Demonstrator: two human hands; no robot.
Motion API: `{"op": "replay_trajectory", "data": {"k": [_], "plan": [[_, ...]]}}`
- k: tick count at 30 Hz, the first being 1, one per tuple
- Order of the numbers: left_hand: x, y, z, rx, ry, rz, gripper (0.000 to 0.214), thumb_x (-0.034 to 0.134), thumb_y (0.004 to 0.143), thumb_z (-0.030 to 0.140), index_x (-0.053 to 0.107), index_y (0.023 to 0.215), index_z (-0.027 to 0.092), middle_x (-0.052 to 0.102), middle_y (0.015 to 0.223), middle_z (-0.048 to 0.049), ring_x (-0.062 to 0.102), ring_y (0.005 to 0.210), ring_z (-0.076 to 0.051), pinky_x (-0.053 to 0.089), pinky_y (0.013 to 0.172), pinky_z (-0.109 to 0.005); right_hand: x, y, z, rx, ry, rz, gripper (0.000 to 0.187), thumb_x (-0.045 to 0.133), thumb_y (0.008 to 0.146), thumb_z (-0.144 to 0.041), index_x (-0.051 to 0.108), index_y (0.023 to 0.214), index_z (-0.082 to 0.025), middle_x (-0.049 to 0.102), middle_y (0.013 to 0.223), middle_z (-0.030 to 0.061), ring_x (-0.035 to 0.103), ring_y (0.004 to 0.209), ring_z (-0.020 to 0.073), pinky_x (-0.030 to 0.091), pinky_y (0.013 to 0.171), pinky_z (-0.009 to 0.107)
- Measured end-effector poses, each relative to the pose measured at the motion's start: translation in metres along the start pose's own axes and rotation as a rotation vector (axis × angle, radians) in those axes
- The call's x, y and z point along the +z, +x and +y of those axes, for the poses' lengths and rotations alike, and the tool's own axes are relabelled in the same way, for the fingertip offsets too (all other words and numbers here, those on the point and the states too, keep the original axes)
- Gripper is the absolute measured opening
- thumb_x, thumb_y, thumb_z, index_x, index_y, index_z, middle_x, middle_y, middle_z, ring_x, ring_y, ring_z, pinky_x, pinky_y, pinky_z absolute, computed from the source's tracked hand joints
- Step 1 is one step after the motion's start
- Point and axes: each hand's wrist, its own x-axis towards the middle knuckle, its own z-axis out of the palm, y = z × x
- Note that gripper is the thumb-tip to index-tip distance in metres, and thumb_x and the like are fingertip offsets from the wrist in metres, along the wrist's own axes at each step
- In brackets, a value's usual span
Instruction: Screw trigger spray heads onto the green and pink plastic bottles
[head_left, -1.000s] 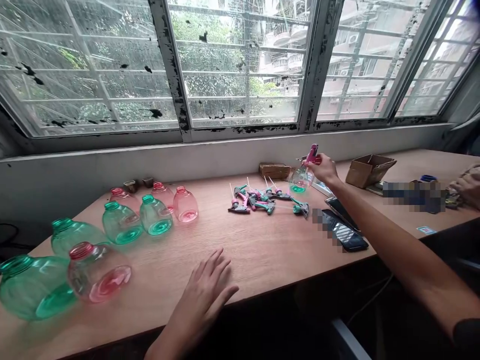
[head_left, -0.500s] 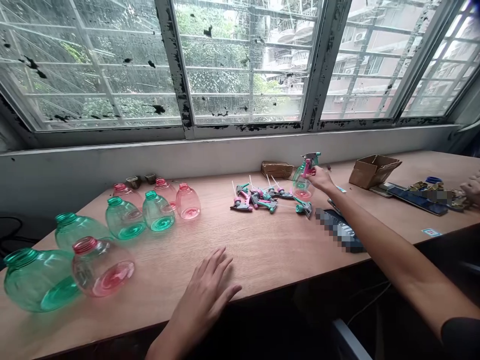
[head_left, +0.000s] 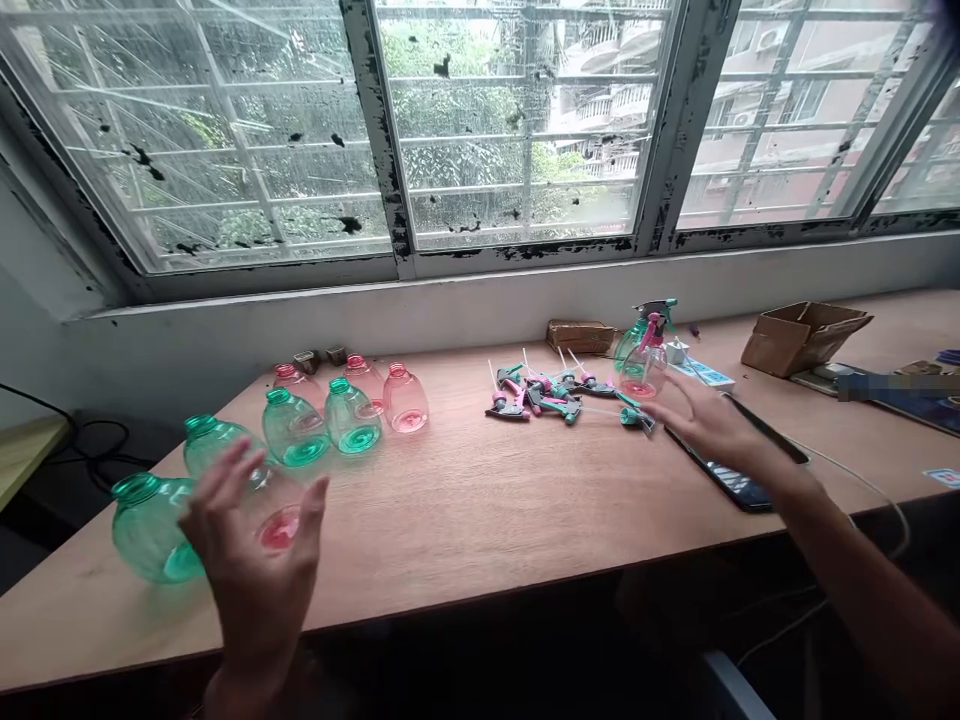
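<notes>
"Near the front edge of the table [head_left: 465, 520], what has the left hand [head_left: 255, 575] got?"

"Nothing that I can see. Its fingers are parted and blurred, raised in front of a pink bottle [head_left: 279, 528]; whether they touch it, I can't tell."

"And the right hand [head_left: 716, 430]?"

"Spread and unloaded, fingertips just beside a loose green spray head [head_left: 634, 418]. Contact is unclear there too."

"Farther out?"

"A heap of loose spray heads [head_left: 556, 406] lies mid-table. Past the right hand stand a topped green bottle [head_left: 624, 348] and a topped pink bottle [head_left: 637, 380], both upright."

"So how far along would you call it?"

"Early, I'd judge: only those two look fitted. The open bottles [head_left: 295, 428] stand grouped on the left, every mouth I can see uncapped, so most remains."
</notes>
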Motion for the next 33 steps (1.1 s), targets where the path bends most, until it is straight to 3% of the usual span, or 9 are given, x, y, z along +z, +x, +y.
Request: {"op": "replay_trajectory", "data": {"k": [5,9,14,18,21,23,25,29,33], "plan": [[0.009,0.004,-0.036,-0.019,0.158,-0.093,0.08,0.066,0.09,0.045,0.025,0.153,0.017,0.035,0.156,-0.0189,0.031,0.144,-0.041,0.029,0.116,-0.061,0.038,-0.096,-0.059,-0.108,0.125,-0.222,0.041,0.055,0.092,-0.05,0.057,0.129,-0.032,0.063,0.134,0.0091,0.056,0.127,0.0361,0.047,0.106,0.055],[0.02,-0.005,-0.038,0.069,0.214,-0.096,0.082,0.061,0.093,0.045,0.022,0.154,0.006,0.028,0.156,-0.0284,0.028,0.144,-0.046,0.027,0.115,-0.063,0.064,-0.116,-0.069,-0.13,0.137,-0.299,0.034,0.056,0.093,-0.043,0.058,0.124,-0.03,0.064,0.128,0.0094,0.061,0.119,0.0344,0.053,0.101,0.052],[0.029,-0.016,-0.009,0.08,-0.02,-0.257,0.074,0.059,0.094,0.037,0.02,0.155,0.021,0.025,0.159,-0.0167,0.029,0.146,-0.036,0.028,0.119,-0.055,0.069,-0.108,-0.054,-0.16,0.083,-0.319,0.038,0.057,0.092,-0.042,0.055,0.128,-0.028,0.06,0.13,0.0114,0.059,0.122,0.0336,0.051,0.103,0.05],[0.04,-0.031,0.009,-0.086,-0.353,-0.411,0.074,0.062,0.093,0.037,0.021,0.154,0.03,0.031,0.158,-0.0107,0.035,0.145,-0.03,0.029,0.12,-0.052,0.07,-0.091,-0.038,-0.153,-0.024,-0.25,0.042,0.055,0.093,-0.042,0.054,0.131,-0.024,0.054,0.138,0.0147,0.052,0.129,0.0359,0.047,0.107,0.053],[0.05,-0.046,0.013,-0.19,-0.505,-0.604,0.072,0.059,0.094,0.037,0.02,0.154,0.028,0.037,0.158,-0.0117,0.037,0.146,-0.029,0.031,0.119,-0.052,0.073,-0.076,-0.023,-0.168,-0.122,-0.209,0.047,0.053,0.093,-0.042,0.053,0.133,-0.019,0.048,0.144,0.0188,0.043,0.137,0.0387,0.039,0.112,0.057],[0.056,-0.054,0.013,-0.116,-0.541,-0.854,0.072,0.061,0.093,0.035,0.023,0.154,0.027,0.042,0.155,-0.0132,0.042,0.143,-0.03,0.038,0.116,-0.051,0.075,-0.067,-0.015,-0.184,-0.165,-0.201,0.049,0.053,0.093,-0.041,0.05,0.136,-0.017,0.046,0.148,0.0195,0.037,0.141,0.0392,0.035,0.114,0.058],[0.061,-0.06,0.011,-0.002,-0.457,-1.0,0.075,0.066,0.089,0.034,0.027,0.153,0.027,0.044,0.155,-0.0142,0.043,0.142,-0.032,0.038,0.115,-0.053,0.076,-0.059,-0.01,-0.189,-0.196,-0.226,0.051,0.05,0.094,-0.041,0.048,0.139,-0.016,0.044,0.15,0.0206,0.035,0.143,0.0393,0.034,0.115,0.059],[0.061,-0.064,0.007,0.094,-0.28,-1.003,0.063,0.063,0.091,0.039,0.039,0.148,0.024,0.049,0.151,-0.0152,0.046,0.14,-0.033,0.04,0.114,-0.054,0.078,-0.044,-0.013,-0.262,-0.231,-0.387,0.058,0.046,0.097,-0.046,0.038,0.148,-0.019,0.039,0.156,0.0174,0.034,0.145,0.0361,0.035,0.114,0.057],[0.06,-0.065,0.012,0.125,-0.262,-1.029,0.075,0.068,0.087,0.046,0.034,0.151,0.023,0.042,0.156,-0.0183,0.04,0.143,-0.036,0.037,0.114,-0.057,0.085,-0.011,-0.028,-0.34,-0.262,-0.468,0.059,0.05,0.096,-0.043,0.037,0.15,-0.021,0.039,0.157,0.0152,0.033,0.146,0.0321,0.031,0.116,0.05]]}}
